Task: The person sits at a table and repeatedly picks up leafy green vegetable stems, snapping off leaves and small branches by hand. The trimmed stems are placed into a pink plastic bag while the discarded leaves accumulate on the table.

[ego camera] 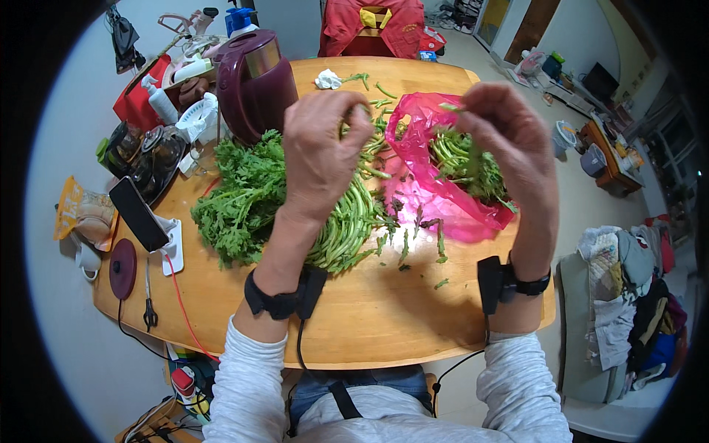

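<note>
My right hand [507, 124] is raised over a pink plastic bag [412, 149], pinching a leafy green sprig [450, 107] whose pale cut end points left. My left hand [327, 152] is curled, thumb against the fingers, above the heap of greens; a little green shows by the thumb, but whether it is held is unclear. Under that hand lies a large pile of leafy greens [243, 194], leaves to the left and pale stems [352, 221] to the right. More greens [465, 160] sit in the bag's mouth. Trimmed scraps [406, 246] are scattered on the bag and table.
The wooden table [382, 326] carries a purple kettle [260, 83], a phone on a stand [138, 213], scissors [149, 304], a round purple kettle base [122, 268] and a crumpled tissue [328, 79]. A red cable [180, 299] crosses its left edge. Behind stands a chair with a red jacket [371, 27].
</note>
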The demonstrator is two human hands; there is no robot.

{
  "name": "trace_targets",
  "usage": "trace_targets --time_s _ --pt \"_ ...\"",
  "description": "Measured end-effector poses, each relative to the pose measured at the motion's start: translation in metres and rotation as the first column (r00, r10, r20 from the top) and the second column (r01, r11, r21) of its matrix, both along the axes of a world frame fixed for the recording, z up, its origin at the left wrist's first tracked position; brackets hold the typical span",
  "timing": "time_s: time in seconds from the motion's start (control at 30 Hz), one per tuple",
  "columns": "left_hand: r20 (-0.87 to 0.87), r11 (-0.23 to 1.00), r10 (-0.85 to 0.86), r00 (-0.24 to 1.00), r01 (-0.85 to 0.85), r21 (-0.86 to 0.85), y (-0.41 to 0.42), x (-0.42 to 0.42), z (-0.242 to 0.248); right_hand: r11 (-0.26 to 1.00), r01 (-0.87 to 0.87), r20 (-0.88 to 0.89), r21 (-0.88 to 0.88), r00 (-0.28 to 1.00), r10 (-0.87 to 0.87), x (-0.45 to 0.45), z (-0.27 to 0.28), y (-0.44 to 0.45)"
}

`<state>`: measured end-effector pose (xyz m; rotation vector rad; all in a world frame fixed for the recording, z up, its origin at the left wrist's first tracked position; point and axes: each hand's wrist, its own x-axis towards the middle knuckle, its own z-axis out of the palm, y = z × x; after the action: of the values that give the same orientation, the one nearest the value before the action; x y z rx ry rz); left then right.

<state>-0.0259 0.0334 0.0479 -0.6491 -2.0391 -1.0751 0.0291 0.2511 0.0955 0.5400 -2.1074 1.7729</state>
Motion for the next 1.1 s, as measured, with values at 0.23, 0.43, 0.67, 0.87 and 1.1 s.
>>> trace_targets --time_s 0.23,0.43,0.67,0.87,1.1 --pt "-0.014 0.939 -0.076 0.997 0.076 0.334 -0.028 -0.027 -0.004 0.688 0.591 -0.280 0.421 0.806 -0.521 -0.026 -0.016 0.067" --pt "0.252 0.984 0.057 0.966 -0.097 0.150 -0.037 -0.043 -0.029 0.836 0.322 -0.089 0.445 0.945 -0.316 -0.036 -0.030 0.020" --pt "0.203 0.995 0.052 0.978 -0.033 -0.099 -0.049 -0.048 -0.023 0.670 -0.127 0.155 0.731 0.988 0.018 -0.045 -0.084 -0.041" --pt "0.427 0.913 -0.094 0.899 0.249 -0.322 -0.044 -0.038 -0.034 0.666 -0.068 0.179 0.743 0.979 -0.100 -0.061 -0.133 -0.048" --pt "0.630 0.715 0.024 0.776 0.427 -0.553 -0.062 -0.043 -0.041 0.802 -0.122 0.373 0.585 0.918 -0.132 -0.069 -0.129 -0.053"
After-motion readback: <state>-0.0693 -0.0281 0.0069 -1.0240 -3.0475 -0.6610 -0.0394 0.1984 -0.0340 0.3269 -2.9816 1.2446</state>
